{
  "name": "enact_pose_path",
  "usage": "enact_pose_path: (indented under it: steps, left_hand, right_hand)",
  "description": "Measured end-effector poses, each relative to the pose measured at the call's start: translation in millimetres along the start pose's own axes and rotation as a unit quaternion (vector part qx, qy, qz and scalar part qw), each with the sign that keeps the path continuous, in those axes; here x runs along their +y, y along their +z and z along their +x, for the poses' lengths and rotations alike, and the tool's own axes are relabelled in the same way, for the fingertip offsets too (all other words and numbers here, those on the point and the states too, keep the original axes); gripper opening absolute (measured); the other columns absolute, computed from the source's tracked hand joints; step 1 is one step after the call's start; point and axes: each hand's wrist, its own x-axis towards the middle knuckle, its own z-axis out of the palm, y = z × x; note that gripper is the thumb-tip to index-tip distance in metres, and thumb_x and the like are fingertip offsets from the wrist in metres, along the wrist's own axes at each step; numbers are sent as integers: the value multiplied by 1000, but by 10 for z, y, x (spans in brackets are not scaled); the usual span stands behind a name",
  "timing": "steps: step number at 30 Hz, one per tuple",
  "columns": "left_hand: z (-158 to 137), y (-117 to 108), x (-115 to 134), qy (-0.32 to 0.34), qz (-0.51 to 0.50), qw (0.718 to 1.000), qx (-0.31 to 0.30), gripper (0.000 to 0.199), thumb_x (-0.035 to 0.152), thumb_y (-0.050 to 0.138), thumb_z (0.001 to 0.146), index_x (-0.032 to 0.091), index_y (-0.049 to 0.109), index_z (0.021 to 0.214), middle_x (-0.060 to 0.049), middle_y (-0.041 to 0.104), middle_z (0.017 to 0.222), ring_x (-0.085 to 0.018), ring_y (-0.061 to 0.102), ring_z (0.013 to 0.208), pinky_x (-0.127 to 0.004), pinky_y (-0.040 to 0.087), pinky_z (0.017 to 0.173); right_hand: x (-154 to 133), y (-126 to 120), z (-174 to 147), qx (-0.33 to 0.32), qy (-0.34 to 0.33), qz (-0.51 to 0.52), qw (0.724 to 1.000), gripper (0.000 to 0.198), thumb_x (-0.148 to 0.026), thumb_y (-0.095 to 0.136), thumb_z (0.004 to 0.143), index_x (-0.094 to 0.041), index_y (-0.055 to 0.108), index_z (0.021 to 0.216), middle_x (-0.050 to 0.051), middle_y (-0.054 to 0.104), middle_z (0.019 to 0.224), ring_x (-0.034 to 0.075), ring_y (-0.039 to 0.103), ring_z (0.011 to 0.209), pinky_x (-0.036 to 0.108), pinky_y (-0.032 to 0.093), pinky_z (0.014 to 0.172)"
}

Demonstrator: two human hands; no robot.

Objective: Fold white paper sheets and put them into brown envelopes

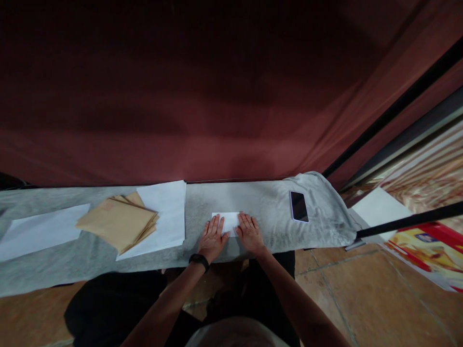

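A small white paper [230,224] lies flat on grey cloth [260,198].

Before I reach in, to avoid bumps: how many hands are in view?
2: left hand on the left side of the small white paper, right hand on its right.

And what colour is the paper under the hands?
The paper is plain white; it shows best in the head view, the only one.
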Motion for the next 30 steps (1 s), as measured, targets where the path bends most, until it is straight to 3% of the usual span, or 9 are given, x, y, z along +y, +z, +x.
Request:
enact_pose_path:
  steps: [5,8,12,20,30]
  left_hand:
    - [-2,-1,51,2,-20,1000,8,64,42,36,103,15,28,161,-15,36,164,-29,29,154,-54,21,126]
    - [47,-24,197,46,-37,998,-5,60,31,34,102,18,29,161,-11,38,164,-26,29,155,-52,19,128]
    - [104,-64,325,84,-52,995,-29,56,30,35,103,17,35,158,-11,33,166,-26,26,156,-52,18,128]
    - [51,-153,191,93,-51,994,-37,61,48,43,103,24,35,158,-11,30,168,-28,26,156,-54,19,127]
    - [-64,-185,46,72,-51,996,-28,71,56,40,102,17,29,161,-15,26,169,-28,24,156,-49,20,127]
  right_hand:
    - [75,-14,-39,7,5,5,1000,55,-33,38,107,-16,36,159,11,47,158,26,43,146,48,26,124]
    - [66,-19,-43,4,4,7,1000,55,-33,36,107,-16,36,159,12,46,159,26,43,146,49,26,123]
    - [65,-16,-43,-4,-2,10,1000,54,-32,34,107,-13,37,158,12,44,160,28,40,147,50,25,123]
    - [77,-23,-59,-4,-3,14,1000,57,-34,34,107,-12,33,160,14,42,161,29,39,148,50,23,123]
    - [76,-35,-56,-1,-1,14,1000,59,-34,35,107,-13,29,162,14,43,160,29,42,146,50,24,123]
